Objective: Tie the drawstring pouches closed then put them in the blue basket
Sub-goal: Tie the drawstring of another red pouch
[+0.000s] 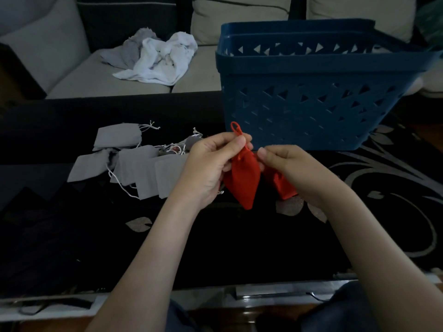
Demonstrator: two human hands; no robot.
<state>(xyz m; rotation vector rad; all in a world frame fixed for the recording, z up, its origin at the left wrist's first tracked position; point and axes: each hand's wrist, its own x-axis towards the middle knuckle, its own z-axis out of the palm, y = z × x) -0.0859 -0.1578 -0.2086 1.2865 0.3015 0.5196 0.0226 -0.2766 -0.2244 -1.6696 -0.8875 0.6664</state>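
- The red pouch point(243, 180) hangs in the air above the dark table point(215, 248), in front of the blue basket point(311, 104). Its long axis is nearly upright, with the gathered neck up toward the basket and the bottom corner pointing down toward the person.
- The left hand point(213, 164) pinches the red drawstring point(236, 129) at the neck between thumb and forefinger. A loop of it sticks up above the fingers, and the pouch body hangs below the grip.
- The right hand point(287, 168) is curled, thumb pressed to forefinger just at the neck's right side. I cannot tell what it pinches.
- Both forearms reach forward, the hands close together and palms turned inward.
- A second red pouch point(280, 185) lies under the right hand.
- Grey pouches point(143, 168) lie overlapping on the table to the left.
- A white cloth point(163, 61) sits crumpled on the sofa point(72, 80).
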